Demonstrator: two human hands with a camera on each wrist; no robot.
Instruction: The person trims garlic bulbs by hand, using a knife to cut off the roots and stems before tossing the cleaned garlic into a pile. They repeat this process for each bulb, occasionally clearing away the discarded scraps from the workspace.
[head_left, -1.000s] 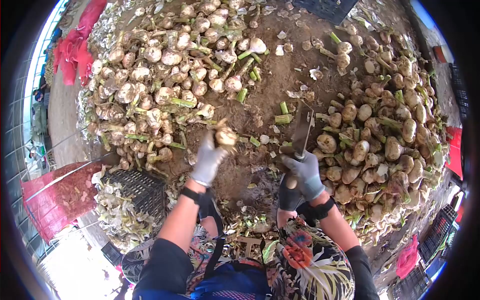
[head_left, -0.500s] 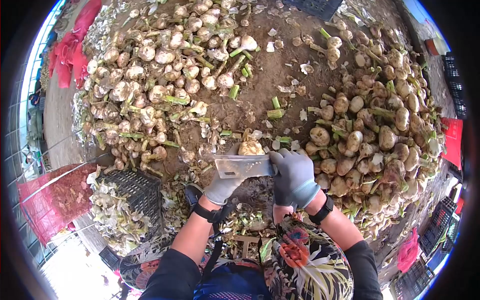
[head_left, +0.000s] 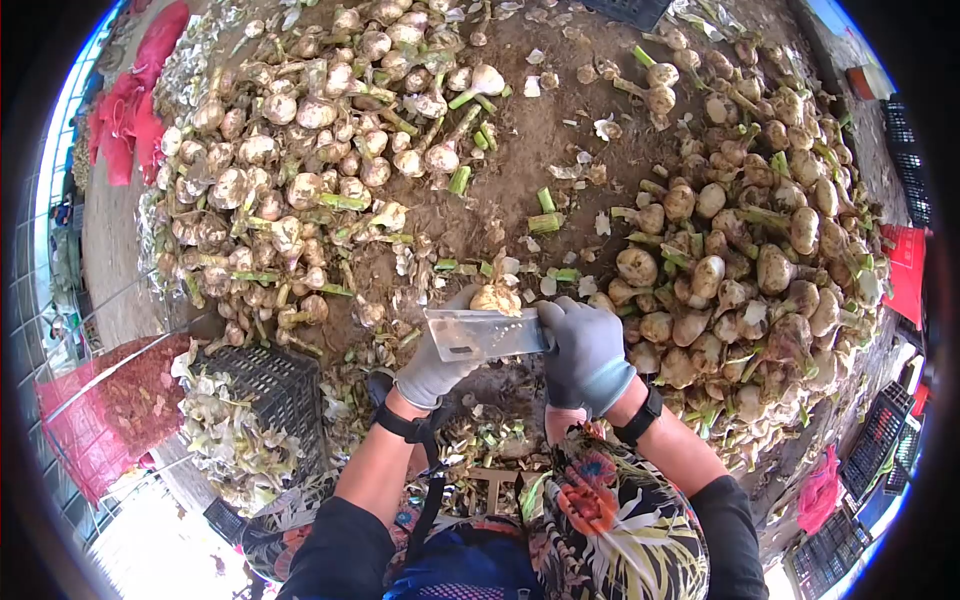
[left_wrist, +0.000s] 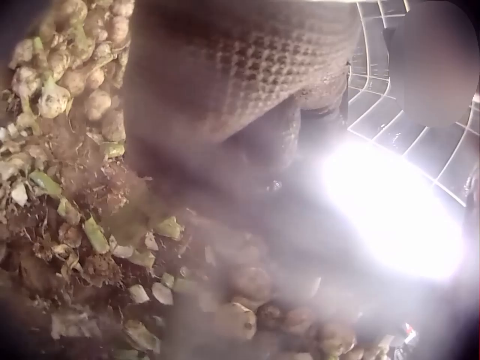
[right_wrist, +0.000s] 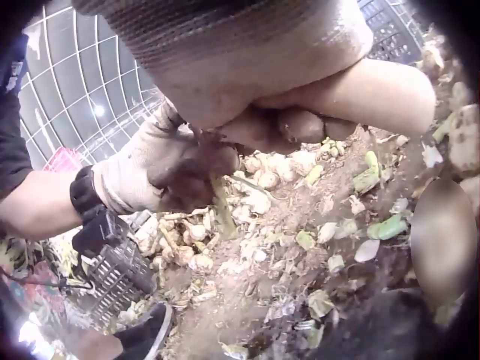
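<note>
Between a broad heap of soil-streaked, stemmed garlic bulbs on the left (head_left: 300, 150) and another heap of dirty cream bulbs on the right (head_left: 750, 250), we see a person's two grey-gloved hands at work above a brown dirt floor (head_left: 535, 115). The left hand (head_left: 437, 368) grips a single round, tan-and-cream garlic bulb (head_left: 495, 299), which sits at its upper end, beyond the blade in the head view; the right wrist view shows us these fingers curled, with a greenish stem (right_wrist: 223, 210) below them. The right hand (head_left: 588, 350) has its fingers closed round the handle end of a broad, rectangular steel cleaver (head_left: 485, 338), whose blade lies crosswise, just beside the bulb and overlapping the left glove in our sight; we cannot tell whether its edge touches either. In the left wrist view, haze and glare blur the work, so we make out mostly textured glove. Cut green stem pieces (head_left: 546, 222) and papery scraps lie scattered beyond the bulb, and near the left forearm stands a black plastic lattice crate (head_left: 285, 385) beside pale skins (head_left: 235, 440).
</note>
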